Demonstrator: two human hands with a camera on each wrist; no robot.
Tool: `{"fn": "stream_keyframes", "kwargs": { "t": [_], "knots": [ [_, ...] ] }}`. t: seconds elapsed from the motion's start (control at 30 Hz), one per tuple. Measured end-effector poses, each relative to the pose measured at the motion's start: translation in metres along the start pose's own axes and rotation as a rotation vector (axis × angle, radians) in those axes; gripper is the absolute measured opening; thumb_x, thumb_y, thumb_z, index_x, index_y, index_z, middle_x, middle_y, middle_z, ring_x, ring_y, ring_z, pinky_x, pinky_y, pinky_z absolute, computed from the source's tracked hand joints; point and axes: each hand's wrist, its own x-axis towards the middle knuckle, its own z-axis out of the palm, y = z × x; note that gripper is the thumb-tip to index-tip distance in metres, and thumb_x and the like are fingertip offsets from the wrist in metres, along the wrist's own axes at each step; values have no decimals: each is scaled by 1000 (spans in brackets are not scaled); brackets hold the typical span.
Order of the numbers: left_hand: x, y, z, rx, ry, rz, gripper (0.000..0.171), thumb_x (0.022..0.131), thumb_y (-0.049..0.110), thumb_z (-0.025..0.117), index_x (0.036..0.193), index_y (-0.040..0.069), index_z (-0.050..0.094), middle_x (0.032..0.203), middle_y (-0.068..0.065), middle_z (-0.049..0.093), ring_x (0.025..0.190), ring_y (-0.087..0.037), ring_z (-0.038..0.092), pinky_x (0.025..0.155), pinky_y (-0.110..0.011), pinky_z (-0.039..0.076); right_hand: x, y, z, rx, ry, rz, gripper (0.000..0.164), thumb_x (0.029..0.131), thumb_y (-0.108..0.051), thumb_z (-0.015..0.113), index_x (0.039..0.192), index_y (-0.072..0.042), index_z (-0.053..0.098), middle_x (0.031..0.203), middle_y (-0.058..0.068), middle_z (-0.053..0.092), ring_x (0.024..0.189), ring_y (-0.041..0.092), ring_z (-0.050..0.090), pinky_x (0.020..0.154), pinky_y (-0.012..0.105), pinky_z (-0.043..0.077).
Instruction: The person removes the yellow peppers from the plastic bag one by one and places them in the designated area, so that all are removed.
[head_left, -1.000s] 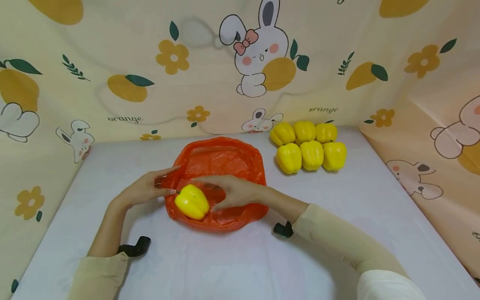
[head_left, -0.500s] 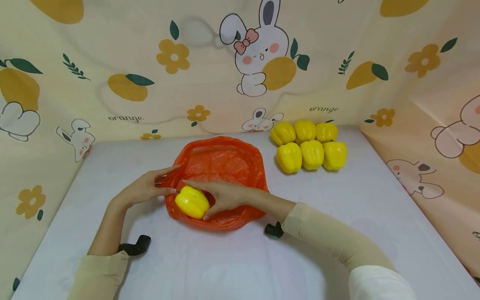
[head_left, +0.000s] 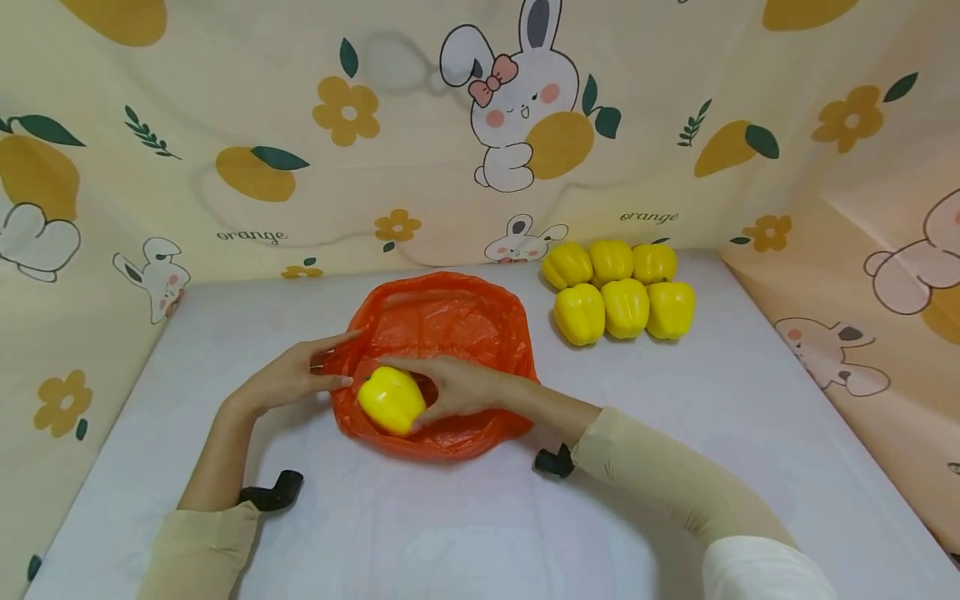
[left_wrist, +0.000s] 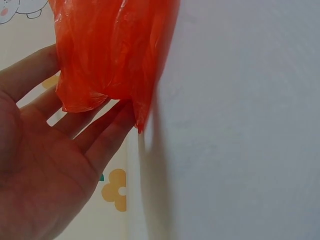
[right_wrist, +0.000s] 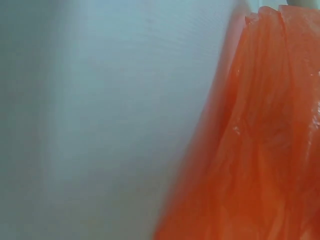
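Note:
A yellow bell pepper (head_left: pixel 392 401) sits at the left of the open mouth of a red plastic bag (head_left: pixel 480 292). My right hand (head_left: pixel 461 387) reaches over the bag from the right and grips the pepper between thumb and fingers. At the bag's left side, my left hand (head_left: pixel 288 375) touches the rim and wall with its fingers fairly straight. In the left wrist view, the bag (left_wrist: pixel 110 45) partly covers those fingers. The right wrist view shows the bag (right_wrist: pixel 265 135) but neither the pepper nor the hand.
Several more yellow bell peppers (head_left: pixel 626 308) stand in two rows at the back right of the white table (head_left: pixel 450 525). Cloth printed with rabbits and oranges (head_left: pixel 420 108) walls the back and sides. A black wrist mount (head_left: pixel 555 461) hangs under the right forearm.
My right hand has moved left and gripped the pepper. The pepper has turned and shifted slightly right in the bag mouth. My left hand stays at the rim.

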Motion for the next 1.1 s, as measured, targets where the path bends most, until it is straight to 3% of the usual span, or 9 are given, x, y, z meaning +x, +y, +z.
{"fn": "stream_keyframes", "kwargs": {
  "t": [0.27, 0.5, 0.87, 1.1],
  "knots": [
    [-2, -1, 2, -21, -6, -32, 68, 93, 24, 70, 154, 20, 40, 151, -17, 43, 129, -38, 45, 102, -58, 44, -21, 3, -5, 83, 91, 22, 91, 83, -31, 82, 156, -37, 28, 143, -14, 49, 125, 8, 48, 100, 27, 48],
    [0, 1, 1, -14, -3, -4, 68, 93, 23, 70, 153, 18, 40, 152, -17, 43, 132, -39, 45, 103, -60, 42, -42, 1, -20, 158, 175, 69, 94, 81, -23, 84, 155, -40, 29, 145, -12, 47, 124, 14, 52, 94, 27, 52],
    [2, 2, 1, -9, -1, -20, 69, 93, 23, 70, 154, 18, 39, 152, -18, 42, 132, -40, 45, 102, -59, 44, -67, 2, -43, 162, 266, 98, 96, 82, -21, 84, 156, -39, 27, 146, -7, 47, 123, 16, 51, 94, 28, 53],
    [0, 4, 1, -9, -2, -6, 68, 94, 22, 69, 154, 16, 39, 151, -19, 43, 131, -38, 47, 104, -59, 42, -90, 6, -52, 154, 328, 170, 96, 80, -27, 85, 156, -38, 28, 147, -4, 47, 124, 19, 53, 96, 32, 52]
  ]
}}
